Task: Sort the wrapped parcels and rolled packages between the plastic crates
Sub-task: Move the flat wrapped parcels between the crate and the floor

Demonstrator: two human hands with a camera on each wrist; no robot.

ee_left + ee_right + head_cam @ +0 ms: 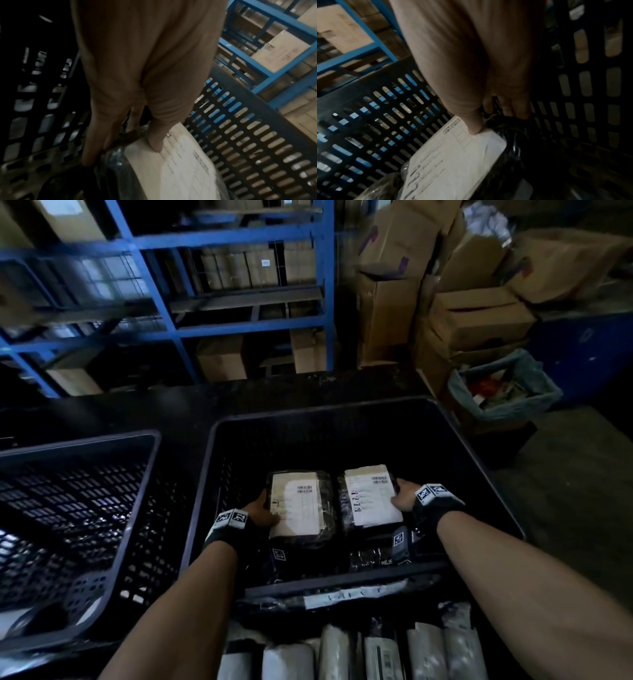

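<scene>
White rolled packages point(359, 652) nearest, row below crate rim. Black crate point(486, 467) beyond — left hand point(262, 510) pinches left parcel point(298, 501), thumb on label, fingers point(89, 152) under edge; right hand point(404, 498) pinches right parcel point(371, 496) likewise. Second crate point(137, 508) at left. Blue shelving point(239, 268) farthest.

"REJE" on black parcel point(388, 559) (partial)

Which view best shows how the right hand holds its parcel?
The right wrist view: the right hand has its thumb on the white label of the right parcel and fingers curled over the black-wrapped edge. The head view shows the grip small and from above. The left wrist view shows only the other parcel.
</scene>
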